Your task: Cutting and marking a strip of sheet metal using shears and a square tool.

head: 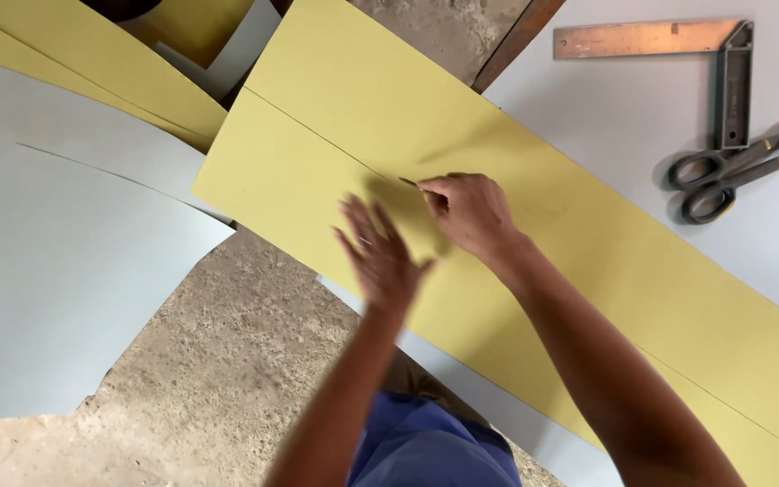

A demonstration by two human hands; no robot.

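A long yellow sheet (588, 225) lies across the middle, with a thin dark line drawn across its left part. My right hand (469, 212) rests on the sheet, pinching a thin pointed marking tool (407, 182) whose tip touches the line. My left hand (379, 257) is blurred, fingers spread, flat over the sheet just left of the right hand and holding nothing.
A metal try square (737, 81) and grey shears (732, 171) lie on a pale grey sheet (624, 117) at the upper right. Large grey sheets (47, 271) and more yellow sheets (92, 54) lie at left. Rough concrete floor (218, 361) shows below.
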